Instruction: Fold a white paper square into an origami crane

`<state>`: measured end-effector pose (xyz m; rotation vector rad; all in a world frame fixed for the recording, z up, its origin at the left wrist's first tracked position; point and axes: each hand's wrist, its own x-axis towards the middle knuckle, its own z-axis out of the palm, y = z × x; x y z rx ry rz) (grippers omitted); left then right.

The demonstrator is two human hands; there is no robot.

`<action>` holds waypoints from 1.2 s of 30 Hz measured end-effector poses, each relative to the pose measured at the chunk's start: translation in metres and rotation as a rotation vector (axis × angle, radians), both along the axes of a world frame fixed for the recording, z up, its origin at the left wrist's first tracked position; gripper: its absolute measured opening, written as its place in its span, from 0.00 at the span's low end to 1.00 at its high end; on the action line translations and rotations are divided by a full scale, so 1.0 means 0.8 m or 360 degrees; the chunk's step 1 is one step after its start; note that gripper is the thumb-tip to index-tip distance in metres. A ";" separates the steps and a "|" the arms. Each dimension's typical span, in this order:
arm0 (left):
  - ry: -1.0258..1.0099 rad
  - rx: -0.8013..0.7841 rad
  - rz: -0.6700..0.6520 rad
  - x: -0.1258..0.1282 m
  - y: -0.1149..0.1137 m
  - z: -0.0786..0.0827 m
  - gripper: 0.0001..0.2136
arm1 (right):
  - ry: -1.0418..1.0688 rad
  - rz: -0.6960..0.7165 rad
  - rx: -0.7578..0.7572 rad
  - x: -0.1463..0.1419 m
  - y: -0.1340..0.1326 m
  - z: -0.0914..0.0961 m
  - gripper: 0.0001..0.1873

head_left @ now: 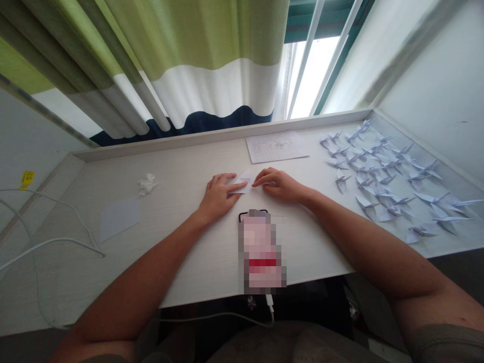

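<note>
Small pale-lilac folded paper piece (pixel 242 182) lies on the white wood-grain desk (pixel 181 252), between both hands. Left hand (pixel 219 197) rests flat, fingers close together, tips on the paper's left end. Right hand (pixel 278 185) has fingers curved, tips at the paper's right end; pinching or only pressing: cannot tell. To the right, many crisp, sharp-winged lilac paper cranes (pixel 381 176) stand crowded on the desk. To the left: a crumpled white tissue (pixel 146 184) and a flat lilac paper sheet (pixel 119 218).
</note>
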<state>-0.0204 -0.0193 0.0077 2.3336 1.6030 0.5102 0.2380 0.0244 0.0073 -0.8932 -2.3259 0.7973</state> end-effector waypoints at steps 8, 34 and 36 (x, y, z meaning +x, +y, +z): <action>0.0057 0.0014 -0.0038 0.001 -0.001 0.000 0.19 | -0.0003 0.0030 0.0002 0.000 0.003 -0.003 0.24; -0.0001 0.0026 -0.0085 -0.003 -0.001 0.000 0.19 | -0.0438 0.0202 0.0310 -0.001 -0.009 0.015 0.17; -0.0081 0.0003 -0.0106 -0.006 0.000 0.002 0.21 | -0.0461 0.0202 0.0310 -0.001 -0.010 0.017 0.16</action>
